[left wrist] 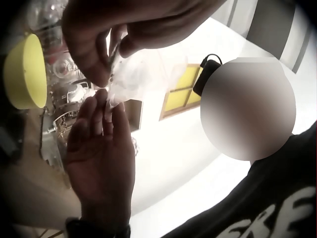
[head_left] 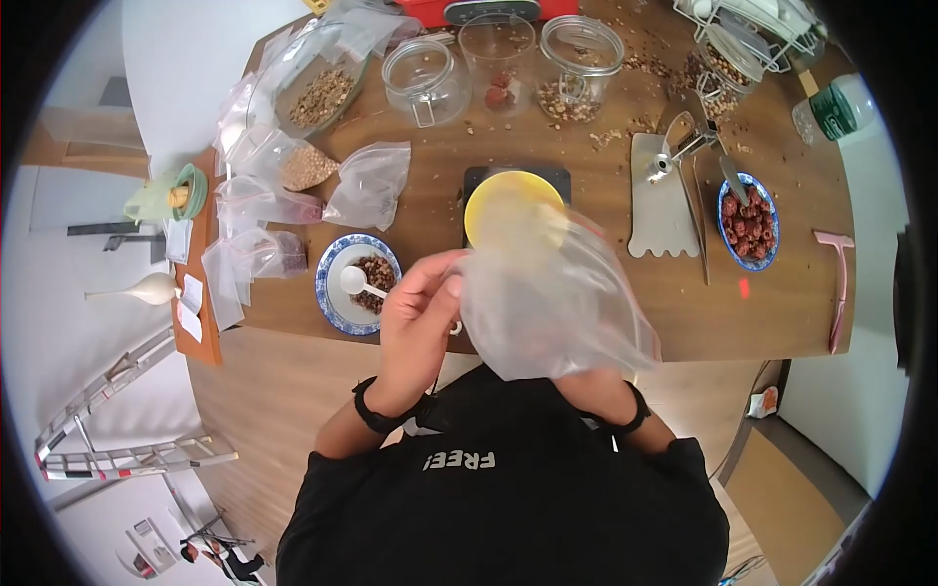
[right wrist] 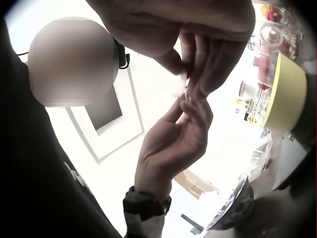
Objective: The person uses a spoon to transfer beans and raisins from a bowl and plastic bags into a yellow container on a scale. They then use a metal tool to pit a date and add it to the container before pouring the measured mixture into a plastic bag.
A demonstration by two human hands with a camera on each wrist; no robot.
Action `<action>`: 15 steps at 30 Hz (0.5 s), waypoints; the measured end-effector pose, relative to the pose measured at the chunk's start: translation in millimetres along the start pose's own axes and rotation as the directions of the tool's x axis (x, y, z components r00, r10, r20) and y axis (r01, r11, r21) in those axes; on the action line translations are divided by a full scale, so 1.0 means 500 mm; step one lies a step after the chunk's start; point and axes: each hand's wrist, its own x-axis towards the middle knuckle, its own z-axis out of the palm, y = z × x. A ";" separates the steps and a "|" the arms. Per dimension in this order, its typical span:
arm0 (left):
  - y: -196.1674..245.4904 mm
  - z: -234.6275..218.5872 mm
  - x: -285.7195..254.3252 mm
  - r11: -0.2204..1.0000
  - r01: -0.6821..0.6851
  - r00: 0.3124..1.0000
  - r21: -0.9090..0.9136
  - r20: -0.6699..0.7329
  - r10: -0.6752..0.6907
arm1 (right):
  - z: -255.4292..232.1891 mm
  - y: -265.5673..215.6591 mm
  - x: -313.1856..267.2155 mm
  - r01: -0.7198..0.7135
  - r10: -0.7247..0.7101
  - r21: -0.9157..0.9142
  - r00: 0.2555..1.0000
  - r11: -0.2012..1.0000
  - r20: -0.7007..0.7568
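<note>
A frosted, translucent plastic bag [head_left: 547, 303] hangs between my two hands, over the table's front edge and partly across the yellow bowl [head_left: 498, 190]. My left hand [head_left: 418, 317] pinches the bag's left edge between thumb and fingers. Mostly behind the bag in the head view, my right hand [head_left: 591, 391] shows better in the right wrist view, where the thumb and fingers of the right hand [right wrist: 203, 34] pinch the bag's edge. Both hands' fingertips meet closely there. The yellow bowl stands on a black scale [head_left: 476, 181].
Left of the hands, a blue-and-white bowl [head_left: 322, 283] holds dark bits and a white spoon [head_left: 362, 281]. Filled plastic bags [head_left: 376, 186] lie beyond it. Glass jars [head_left: 425, 83] line the back. At right are a metal scraper [head_left: 664, 215], a bowl of red dates [head_left: 750, 230] and a pink razor-like tool [head_left: 838, 283].
</note>
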 end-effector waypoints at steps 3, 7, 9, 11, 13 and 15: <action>0.001 0.004 -0.001 0.986 -0.020 0.995 -0.165 -0.102 0.003 | -0.038 -0.040 0.018 0.141 -0.134 -0.075 0.987 0.987 0.090; -0.007 -0.028 -0.006 0.981 -0.059 0.996 -0.185 -0.084 0.044 | -0.064 -0.067 0.006 0.029 0.002 0.127 0.972 0.992 -0.233; -0.005 -0.033 0.002 0.986 -0.079 0.995 -0.148 -0.074 0.069 | -0.071 -0.057 0.023 0.281 -0.277 -0.011 0.940 0.960 -0.200; -0.001 -0.027 0.003 0.990 -0.089 0.994 -0.110 -0.068 0.082 | -0.071 -0.045 0.060 0.336 -0.343 -0.133 0.939 0.932 -0.036; 0.002 -0.023 0.005 0.990 -0.064 0.996 -0.128 -0.065 0.056 | -0.052 -0.029 0.063 0.330 -0.336 -0.126 0.942 0.935 -0.024; 0.005 -0.025 0.012 0.988 -0.050 0.997 -0.144 -0.066 0.041 | -0.024 -0.046 0.058 0.179 -0.163 0.059 0.963 0.982 -0.215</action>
